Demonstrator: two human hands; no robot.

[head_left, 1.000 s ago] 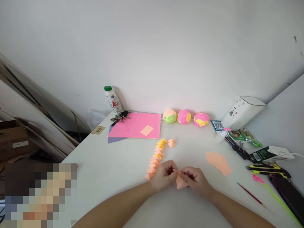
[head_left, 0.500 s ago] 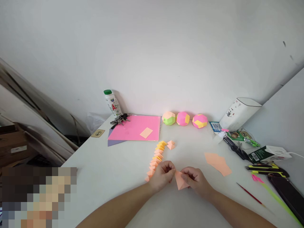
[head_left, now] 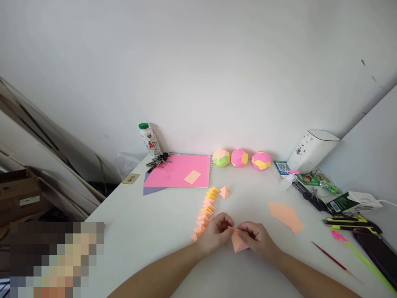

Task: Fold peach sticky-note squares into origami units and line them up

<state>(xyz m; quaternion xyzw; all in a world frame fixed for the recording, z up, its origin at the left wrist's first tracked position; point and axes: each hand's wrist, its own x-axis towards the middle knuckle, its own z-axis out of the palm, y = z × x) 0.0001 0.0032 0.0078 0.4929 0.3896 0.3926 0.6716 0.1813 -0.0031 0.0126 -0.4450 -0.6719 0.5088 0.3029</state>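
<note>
A folded piece of peach paper point(head_left: 238, 243) is held between both hands above the white table. My left hand point(head_left: 218, 235) pinches its upper left corner. My right hand point(head_left: 257, 238) grips the right side, thumb on the front face and other fingers partly hidden behind. Just beyond my left hand runs a slanting row of folded peach and yellow paper pieces point(head_left: 205, 211); its near end is partly covered by that hand. One separate folded peach piece point(head_left: 225, 192) lies beside the row's far end. Flat peach paper sheets point(head_left: 287, 216) rest to the right of my right hand.
Three faceted paper balls point(head_left: 239, 158) stand along the wall. Pink paper point(head_left: 176, 171) with keys point(head_left: 159, 161) and a bottle point(head_left: 149, 140) lies back left. At right are a thin brush point(head_left: 329, 255), a box cutter point(head_left: 353, 223), a phone point(head_left: 376, 250) and a white container point(head_left: 313, 152).
The whole view has shifted slightly, so things sit a little lower and to the right. Both hands keep hold of the folded paper, its visible face slightly turned.
</note>
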